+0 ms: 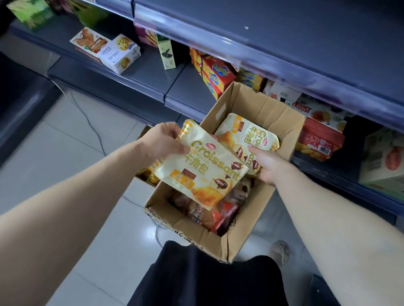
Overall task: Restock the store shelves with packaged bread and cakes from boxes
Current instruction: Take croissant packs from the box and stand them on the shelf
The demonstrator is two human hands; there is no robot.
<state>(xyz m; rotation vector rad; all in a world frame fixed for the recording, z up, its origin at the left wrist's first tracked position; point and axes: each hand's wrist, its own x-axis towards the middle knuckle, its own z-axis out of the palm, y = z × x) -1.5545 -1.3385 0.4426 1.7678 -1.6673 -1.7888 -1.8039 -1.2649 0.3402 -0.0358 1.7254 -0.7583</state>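
Note:
An open cardboard box stands on the tiled floor against the low shelf, holding several packaged breads. My left hand grips the left edge of a cream-and-yellow croissant pack, held above the box. My right hand reaches into the box and touches the lower end of a second croissant pack that leans against the far wall. Whether its fingers have closed on that pack is hidden. Dark red and brown wrapped cakes lie in the box bottom.
Dark blue store shelves rise in front. The lower shelf carries cookie boxes, red-orange boxes and a red bag. A thin cable crosses the floor. My black shorts fill the bottom of the view.

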